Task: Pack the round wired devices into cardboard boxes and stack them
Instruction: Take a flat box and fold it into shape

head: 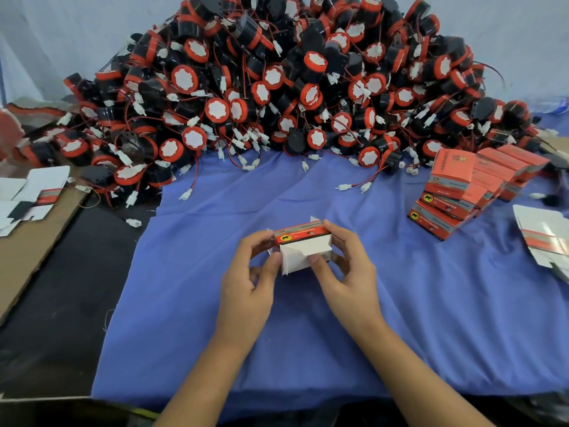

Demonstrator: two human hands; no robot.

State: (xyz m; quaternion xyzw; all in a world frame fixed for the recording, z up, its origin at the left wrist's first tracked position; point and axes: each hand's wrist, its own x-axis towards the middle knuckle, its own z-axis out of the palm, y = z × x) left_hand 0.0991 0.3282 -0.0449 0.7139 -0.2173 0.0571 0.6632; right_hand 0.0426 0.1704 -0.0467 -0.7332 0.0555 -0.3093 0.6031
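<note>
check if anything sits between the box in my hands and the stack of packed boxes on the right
Nothing visible does. Only bare blue cloth lies between the box, held in the left hand and right hand, and the stack of boxes. The loose white connectors lie farther back, off that path.

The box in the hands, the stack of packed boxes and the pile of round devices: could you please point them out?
box [297, 255], head view, white front flap.
stack of packed boxes [452, 166], head view, top box's red face.
pile of round devices [273, 76], head view, one device's white label.
</note>
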